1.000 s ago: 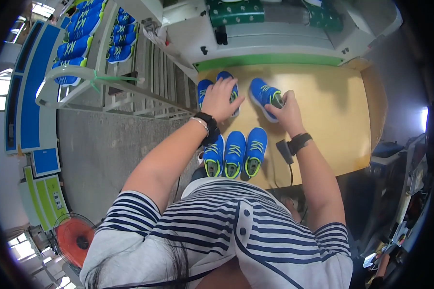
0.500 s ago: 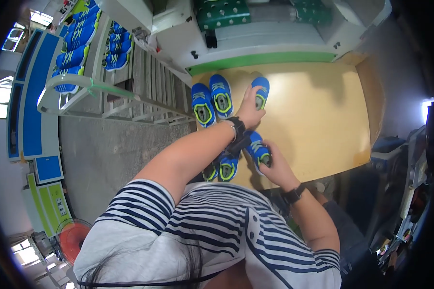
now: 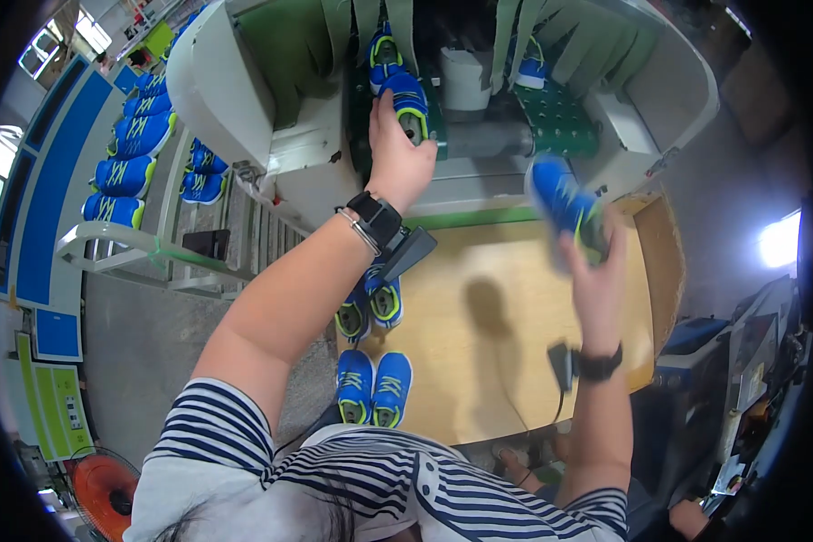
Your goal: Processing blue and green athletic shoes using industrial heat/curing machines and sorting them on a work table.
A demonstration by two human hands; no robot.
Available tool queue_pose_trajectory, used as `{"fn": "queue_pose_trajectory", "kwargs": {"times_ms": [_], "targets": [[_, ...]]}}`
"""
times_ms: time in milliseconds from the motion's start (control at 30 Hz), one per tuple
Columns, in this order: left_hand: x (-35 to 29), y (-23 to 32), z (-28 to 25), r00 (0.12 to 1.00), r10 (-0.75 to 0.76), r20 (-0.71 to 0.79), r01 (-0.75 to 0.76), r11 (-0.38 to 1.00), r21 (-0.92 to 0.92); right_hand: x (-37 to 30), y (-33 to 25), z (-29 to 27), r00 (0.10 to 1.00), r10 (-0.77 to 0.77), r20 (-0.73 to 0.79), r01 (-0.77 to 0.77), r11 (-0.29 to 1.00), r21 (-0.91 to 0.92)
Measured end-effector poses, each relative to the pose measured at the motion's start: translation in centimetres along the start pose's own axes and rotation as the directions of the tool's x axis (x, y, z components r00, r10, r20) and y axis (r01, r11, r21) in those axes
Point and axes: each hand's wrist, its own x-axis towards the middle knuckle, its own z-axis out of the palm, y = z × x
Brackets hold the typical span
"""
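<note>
My left hand grips a blue sneaker with a lime-green collar, at the left green studded belt of a white machine. Just beyond it on that belt is another blue sneaker. My right hand holds a matching sneaker by its heel, raised near the machine's front edge and blurred by motion. Two sneakers stand by the wooden table's left edge, partly hidden by my left forearm. Another pair sits closer to my body. A further sneaker rides the right belt.
Green strip curtains hang over the machine's opening. Left of the table is a metal rack carrying several blue sneakers. An orange fan stands at lower left. A cardboard panel edges the table's right side.
Both hands, each holding a sneaker, have moved forward from the table. My left hand has reached the left belt; my right hand has swung up and right. The view has shifted toward the machine.
</note>
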Motion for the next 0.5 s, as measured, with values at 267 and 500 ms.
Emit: {"fn": "queue_pose_trajectory", "kwargs": {"times_ms": [267,500], "targets": [[-1.0,1.1,-0.8,0.989,0.147,-0.018,-0.147,0.989,0.000,15.6,1.7,7.6,0.997,-0.053,-0.050,0.041,0.977,-0.209],[-17.6,-9.1,-8.1,0.847,-0.092,0.523,-0.328,0.685,0.651,-10.6,11.7,2.6,0.776,-0.003,0.631,0.164,0.967,-0.197]]}}
